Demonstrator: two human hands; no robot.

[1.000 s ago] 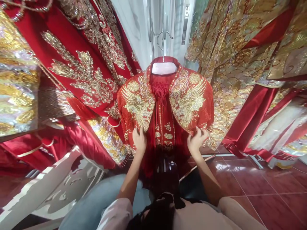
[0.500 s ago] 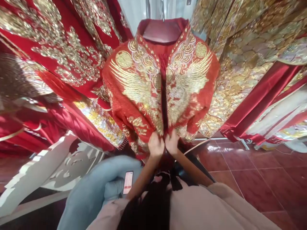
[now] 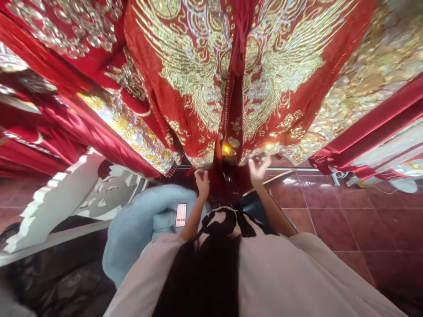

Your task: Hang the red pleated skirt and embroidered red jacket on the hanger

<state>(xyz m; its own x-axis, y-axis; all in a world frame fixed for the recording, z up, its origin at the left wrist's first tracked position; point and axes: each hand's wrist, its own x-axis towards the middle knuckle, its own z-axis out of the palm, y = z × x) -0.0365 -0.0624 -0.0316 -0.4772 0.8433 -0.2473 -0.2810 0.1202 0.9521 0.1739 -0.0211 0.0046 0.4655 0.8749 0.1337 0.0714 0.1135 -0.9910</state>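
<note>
Nearest: phone (image 3: 180, 215) lies on a light-blue trouser leg (image 3: 132, 215), below and left of the left fingers. Black flat surface (image 3: 256, 207), maybe a seat, sits below the right fingers, beside that forearm; tiled floor (image 3: 346, 220) beyond it, further right.

Left hand (image 3: 202, 183): fingers bent, thumb and forefinger with a narrow gap, just under the hem. Contact: can't tell. Right hand (image 3: 258, 171): fingers curled, spread a bit, right at the hem; pinch or no pinch, blurred, can't tell.

Red jacket (image 3: 211, 92), gold-embroidered, hangs directly above and ahead of both sets of fingers, front edges apart. Darker red cloth (image 3: 235, 83) shows in that gap, above and between the hands.

Further off: beaded red garment (image 3: 72, 26) up and left of the fingers, gold sequined garment (image 3: 357, 97) up and right, near the jacket's edge.

Risks, my judgement: nails or fingertips could snag the metallic thread if they drag across it; uneven tugging might skew the front; jacket edge could catch the neighbouring sequins; phone could slide off if that leg shifts.
</note>
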